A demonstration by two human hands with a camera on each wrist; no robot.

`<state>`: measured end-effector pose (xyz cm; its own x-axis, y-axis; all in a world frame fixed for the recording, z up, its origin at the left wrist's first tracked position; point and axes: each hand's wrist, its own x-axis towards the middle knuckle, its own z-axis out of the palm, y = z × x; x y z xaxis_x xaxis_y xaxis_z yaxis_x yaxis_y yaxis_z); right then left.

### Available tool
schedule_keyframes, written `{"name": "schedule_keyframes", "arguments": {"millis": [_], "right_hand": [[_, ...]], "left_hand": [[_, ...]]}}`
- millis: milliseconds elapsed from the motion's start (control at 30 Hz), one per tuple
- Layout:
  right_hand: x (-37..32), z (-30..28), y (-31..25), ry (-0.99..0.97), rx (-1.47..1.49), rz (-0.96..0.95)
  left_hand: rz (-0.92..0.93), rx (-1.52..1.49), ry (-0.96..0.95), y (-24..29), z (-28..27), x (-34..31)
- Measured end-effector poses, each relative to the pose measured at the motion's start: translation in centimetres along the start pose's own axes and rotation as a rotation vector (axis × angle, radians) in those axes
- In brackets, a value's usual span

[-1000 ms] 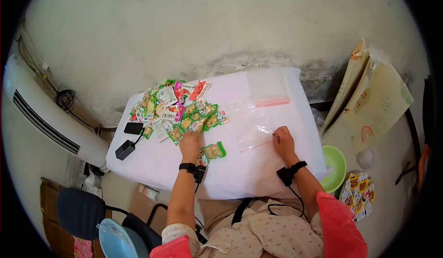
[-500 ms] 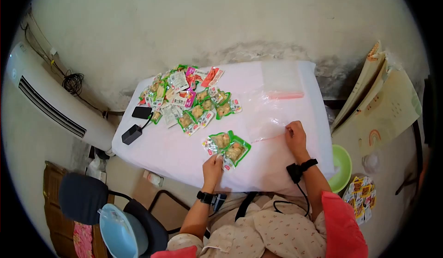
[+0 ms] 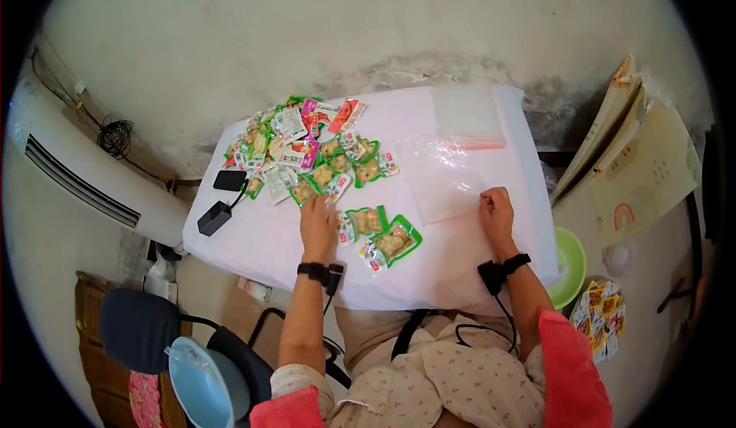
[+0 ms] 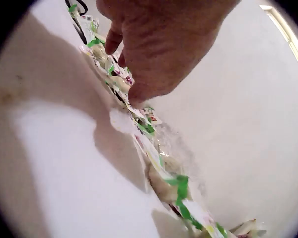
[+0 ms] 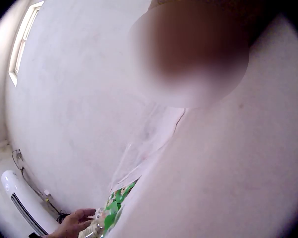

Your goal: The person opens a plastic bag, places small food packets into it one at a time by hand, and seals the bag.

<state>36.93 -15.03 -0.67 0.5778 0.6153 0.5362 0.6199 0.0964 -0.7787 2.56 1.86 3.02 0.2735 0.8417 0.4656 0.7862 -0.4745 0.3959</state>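
Note:
Several clear-fronted snack packets with green edges lie in a heap [image 3: 322, 171] on the left of the table. Two more packets, a rear one [image 3: 368, 219] and a front one [image 3: 394, 242], lie apart from it, nearer the person. My left hand [image 3: 317, 232] hovers between the heap and these two, fingertips right at the heap's near edge, nothing held in its loosely bent fingers. A clear plastic bag [image 3: 441, 186] is spread flat right of the packets. My right hand [image 3: 497, 212] pinches its near right edge; in the right wrist view that hand is blurred.
A stack of clear bags [image 3: 468, 114] with pink edges lies at the back right. A black phone [image 3: 230, 180] and a black box [image 3: 215, 218] sit at the left edge. Beside the table stand a green basin [image 3: 569, 267], a blue bucket [image 3: 203, 382] and a chair [image 3: 138, 328].
My left hand drew a packet toward the person beside another, let it go, and moved back left and forward to the heap. My right hand stays at the bag's edge.

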Motion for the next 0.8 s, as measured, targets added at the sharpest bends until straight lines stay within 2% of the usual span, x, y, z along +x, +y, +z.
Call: {"name": "schedule_keyframes", "arguments": {"millis": [67,133,200,233,333,400,467,500,533,600,667,733,800], "right_hand": [[-0.1,0.0,0.2,0.003,-0.026,0.0],[0.0,0.1,0.4,0.013,-0.054,-0.002],[0.0,0.1,0.5,0.0,-0.067,-0.022],[0.0,0.1,0.6,0.009,-0.072,-0.022],[-0.1,0.1,0.5,-0.011,-0.051,0.015],[0.0,0.0,0.3,-0.029,-0.047,0.044],[0.1,0.0,0.2,-0.023,-0.043,0.031],[0.0,0.0,0.1,-0.018,-0.041,0.018],[0.0,0.1,0.2,-0.026,-0.034,0.022],[0.0,0.2,0.5,-0.015,-0.04,-0.004],[0.1,0.3,0.4,-0.022,-0.039,-0.002],[-0.1,0.0,0.6,-0.023,-0.047,-0.002],[0.0,-0.4,0.4,-0.154,-0.045,0.1]], "left_hand": [[0.163,0.086,-0.069,-0.4,1.3,2.1],[0.195,0.105,-0.097,-0.1,2.3,3.6],[0.032,0.202,-0.147,0.2,3.4,4.6],[0.101,0.239,-0.102,-0.1,3.8,4.8],[0.135,0.285,-0.124,-0.7,3.4,5.2],[0.066,0.27,-0.16,-1.6,2.8,5.0],[-0.294,-0.409,0.112,-2.9,2.6,4.3],[-0.42,-0.446,0.105,-0.2,-0.4,4.2],[-0.426,-0.436,0.106,-1.5,0.1,3.7],[-0.712,-1.225,0.204,-4.2,0.8,1.9],[-0.763,-1.294,0.196,-4.7,0.8,-0.1],[-0.859,-1.493,0.195,-2.6,-0.3,-1.3],[-0.875,-1.524,0.188,-1.3,-0.6,-2.0]]}}
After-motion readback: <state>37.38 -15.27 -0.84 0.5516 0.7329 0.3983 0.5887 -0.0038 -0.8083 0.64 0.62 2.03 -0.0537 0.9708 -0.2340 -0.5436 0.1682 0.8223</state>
